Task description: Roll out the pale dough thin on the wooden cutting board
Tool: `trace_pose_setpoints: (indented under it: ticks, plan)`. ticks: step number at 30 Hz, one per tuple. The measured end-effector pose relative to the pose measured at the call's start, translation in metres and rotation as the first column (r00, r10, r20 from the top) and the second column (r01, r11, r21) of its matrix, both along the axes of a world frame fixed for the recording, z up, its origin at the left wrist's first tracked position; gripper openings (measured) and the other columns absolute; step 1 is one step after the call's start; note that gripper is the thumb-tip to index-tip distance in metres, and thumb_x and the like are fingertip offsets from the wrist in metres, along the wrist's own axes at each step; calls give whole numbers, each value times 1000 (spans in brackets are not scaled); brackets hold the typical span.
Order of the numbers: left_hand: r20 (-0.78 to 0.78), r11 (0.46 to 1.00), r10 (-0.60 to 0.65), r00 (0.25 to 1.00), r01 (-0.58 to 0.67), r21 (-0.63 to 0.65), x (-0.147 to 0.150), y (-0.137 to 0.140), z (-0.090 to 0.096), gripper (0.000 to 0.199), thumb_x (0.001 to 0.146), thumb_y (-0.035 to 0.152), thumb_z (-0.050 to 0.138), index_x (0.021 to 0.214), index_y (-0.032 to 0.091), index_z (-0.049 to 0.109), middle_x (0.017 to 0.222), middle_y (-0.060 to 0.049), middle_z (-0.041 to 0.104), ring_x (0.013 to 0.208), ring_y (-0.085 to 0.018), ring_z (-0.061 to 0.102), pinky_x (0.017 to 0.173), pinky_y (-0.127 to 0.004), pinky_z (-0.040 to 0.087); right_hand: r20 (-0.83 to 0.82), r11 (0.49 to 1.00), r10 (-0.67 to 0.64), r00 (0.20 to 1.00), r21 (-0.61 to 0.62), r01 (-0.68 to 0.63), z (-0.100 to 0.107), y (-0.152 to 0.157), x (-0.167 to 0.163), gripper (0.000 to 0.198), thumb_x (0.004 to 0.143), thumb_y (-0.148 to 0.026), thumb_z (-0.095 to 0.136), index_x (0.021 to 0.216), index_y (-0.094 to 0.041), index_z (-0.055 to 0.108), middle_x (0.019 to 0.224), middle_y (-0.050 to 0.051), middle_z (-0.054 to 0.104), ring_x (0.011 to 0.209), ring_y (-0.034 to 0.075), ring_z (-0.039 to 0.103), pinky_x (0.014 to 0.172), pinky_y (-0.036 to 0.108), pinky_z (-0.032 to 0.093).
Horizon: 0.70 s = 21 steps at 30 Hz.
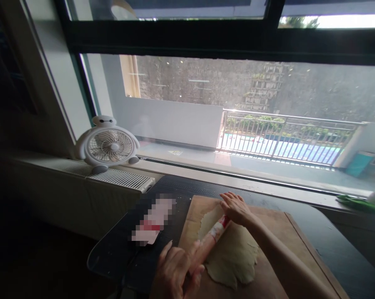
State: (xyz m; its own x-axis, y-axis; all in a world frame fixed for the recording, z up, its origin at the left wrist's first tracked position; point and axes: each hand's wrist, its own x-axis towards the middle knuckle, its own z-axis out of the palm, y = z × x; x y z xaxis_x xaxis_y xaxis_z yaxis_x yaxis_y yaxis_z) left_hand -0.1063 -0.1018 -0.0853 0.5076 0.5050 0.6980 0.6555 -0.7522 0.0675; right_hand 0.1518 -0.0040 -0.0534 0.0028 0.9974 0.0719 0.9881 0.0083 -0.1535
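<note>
A flattened sheet of pale dough (234, 255), uneven at its edge, lies on a brown wooden board (271, 218). A rolling pin (206, 247) with a red and white wrapping slants across the dough. At its near end, my left hand (175, 268) is closed about the pin, with the index finger raised. My right hand (234, 207) rests over the far end, fingers together and reaching past it toward the window. The pin's two ends are hidden under my hands.
The board sits on a dark table (112, 249) with rounded corners. Left of it lies a blurred-out pinkish item (153, 222). A white character-shaped fan (112, 143) stands on the radiator (128, 178). Something green (357, 203) is on the window sill at right.
</note>
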Motion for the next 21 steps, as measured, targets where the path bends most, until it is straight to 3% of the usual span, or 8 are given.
trace_pose_setpoints:
  ticks: [5,9,16,21]
  plan:
    - [70,996,87,994,-84,-37,-12,7,-13,45,86,37,48,128,21,43,82,-1,65,76,-15,60,90,-36,42,-17,999,18,1000,-28,-19,-1,50,-30,57,86,-49,36,133,-17,40,132,12,47,125,26,34,99,42,25]
    - [42,994,104,994,-103,-25,-15,4,-13,46,86,36,48,129,21,42,82,-2,65,77,-15,60,90,-37,41,-25,999,41,999,-19,-42,1,53,-38,57,88,-48,33,133,-15,40,133,13,45,124,27,34,97,41,26]
    - [-24,999,17,1000,-17,37,1,-5,4,51,79,29,56,128,20,44,80,0,62,79,-15,59,92,-37,40,-9,998,68,998,16,-68,-1,-19,9,47,94,-38,18,128,-24,47,136,2,43,133,18,23,106,39,15]
    - [-17,998,-25,1000,26,63,15,-9,9,45,78,28,56,122,19,48,81,0,62,78,-15,59,92,-38,39,-1,996,22,1000,89,-22,-14,-58,34,56,94,-45,12,138,-17,34,144,3,31,136,16,16,109,36,11]
